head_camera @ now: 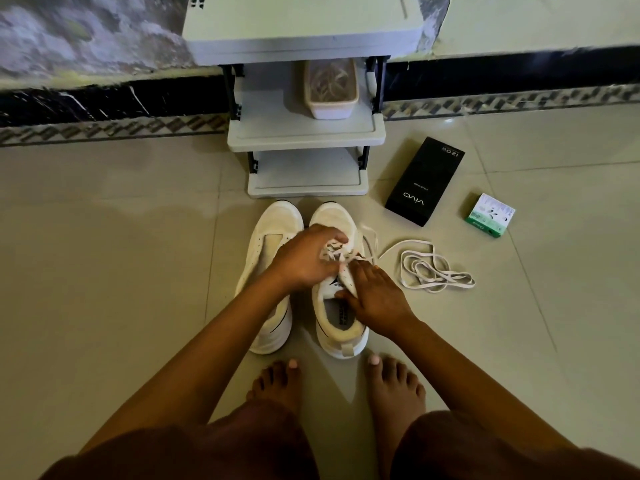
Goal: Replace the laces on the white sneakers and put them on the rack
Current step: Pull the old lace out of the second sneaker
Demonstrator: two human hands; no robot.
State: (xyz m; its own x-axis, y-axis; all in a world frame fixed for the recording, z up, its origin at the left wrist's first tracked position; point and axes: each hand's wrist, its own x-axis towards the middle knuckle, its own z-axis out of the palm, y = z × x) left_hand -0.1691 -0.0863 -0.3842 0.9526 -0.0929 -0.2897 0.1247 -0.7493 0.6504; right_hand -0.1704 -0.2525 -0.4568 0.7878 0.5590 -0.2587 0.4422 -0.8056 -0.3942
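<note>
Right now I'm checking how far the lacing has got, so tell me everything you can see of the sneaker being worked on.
The right-hand white sneaker stands upright on the tiled floor, toe toward the grey shoe rack, beside its laceless partner. It looks like mesh and leather, with a dark logo on the tongue, a printed insole and a heel pull tab. A white lace is partly threaded. The left hand pinches the lace; the right hand holds the collar.
</note>
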